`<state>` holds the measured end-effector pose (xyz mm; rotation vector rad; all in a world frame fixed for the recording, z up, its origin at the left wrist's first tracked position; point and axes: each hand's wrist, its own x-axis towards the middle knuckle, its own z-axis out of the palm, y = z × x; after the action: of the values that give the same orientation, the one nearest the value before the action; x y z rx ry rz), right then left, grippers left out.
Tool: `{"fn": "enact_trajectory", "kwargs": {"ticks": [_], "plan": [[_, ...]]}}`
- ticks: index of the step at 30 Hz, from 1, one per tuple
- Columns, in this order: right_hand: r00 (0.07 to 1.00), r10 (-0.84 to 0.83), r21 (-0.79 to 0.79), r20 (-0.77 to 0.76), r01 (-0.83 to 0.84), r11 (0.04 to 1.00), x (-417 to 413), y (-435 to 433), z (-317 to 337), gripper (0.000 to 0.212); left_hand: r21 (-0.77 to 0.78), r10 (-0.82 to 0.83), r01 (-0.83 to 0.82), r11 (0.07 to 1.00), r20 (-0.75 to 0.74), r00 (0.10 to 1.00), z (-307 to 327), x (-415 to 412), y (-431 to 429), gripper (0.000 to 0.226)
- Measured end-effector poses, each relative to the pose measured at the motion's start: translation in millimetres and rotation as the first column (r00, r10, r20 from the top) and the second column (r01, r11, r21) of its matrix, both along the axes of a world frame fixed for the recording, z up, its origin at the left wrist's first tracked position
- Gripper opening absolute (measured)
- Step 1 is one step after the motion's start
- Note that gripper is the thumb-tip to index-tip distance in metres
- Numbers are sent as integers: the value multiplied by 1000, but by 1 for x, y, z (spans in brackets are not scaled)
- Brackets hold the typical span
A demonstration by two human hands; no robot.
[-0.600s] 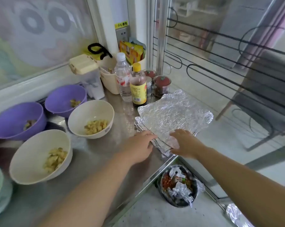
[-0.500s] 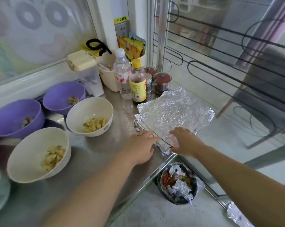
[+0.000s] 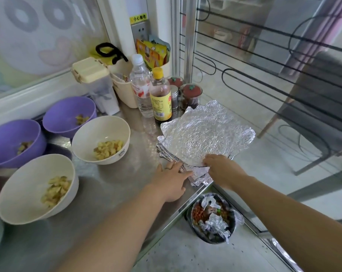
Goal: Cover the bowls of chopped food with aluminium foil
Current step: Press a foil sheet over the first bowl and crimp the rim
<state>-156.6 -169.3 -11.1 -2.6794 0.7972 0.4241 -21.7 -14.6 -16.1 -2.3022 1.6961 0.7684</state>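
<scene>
Pinches top foil sheet (image 3: 205, 138) with right hand (image 3: 223, 169); pins foil stack (image 3: 198, 178) under flat-fingered left hand (image 3: 171, 179) to free one.

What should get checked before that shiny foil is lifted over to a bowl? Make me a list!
1. Top foil sheet is peeled up from the foil stack: ok, its near edge is raised.
2. Right hand grips the sheet's near edge: ok.
3. Left hand holds the stack down: ok, its fingers lie flat on it.
4. Nearest white bowl is uncovered and ready: ok.
5. Sheet is wide enough for that bowl: cannot tell.
6. Path is free of things to knock over: not ok, the yellow-capped bottle stands right beside the sheet's far corner.
</scene>
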Motion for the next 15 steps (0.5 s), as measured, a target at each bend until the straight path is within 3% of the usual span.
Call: {"fn": "enact_trajectory", "kwargs": {"ticks": [7,11,13,14,15], "plan": [[940,-218,94,262,200,975,-1,-8,30,31,-9,9,-9,1000,-24,1000,8,2,-1,63],[821,-257,136,509,218,967,4,2,65,26,-195,134,-166,967,-168,977,23,12,3,54],[783,-234,136,577,191,972,9,15,83,24,-251,259,-381,890,-410,874,42,18,7,48],[770,-209,121,603,171,978,13,23,92,23,-240,319,-517,822,-557,766,55,21,11,46],[755,-174,106,632,138,985,17,32,100,22,-178,367,-659,731,-712,599,68,23,15,45]]}}
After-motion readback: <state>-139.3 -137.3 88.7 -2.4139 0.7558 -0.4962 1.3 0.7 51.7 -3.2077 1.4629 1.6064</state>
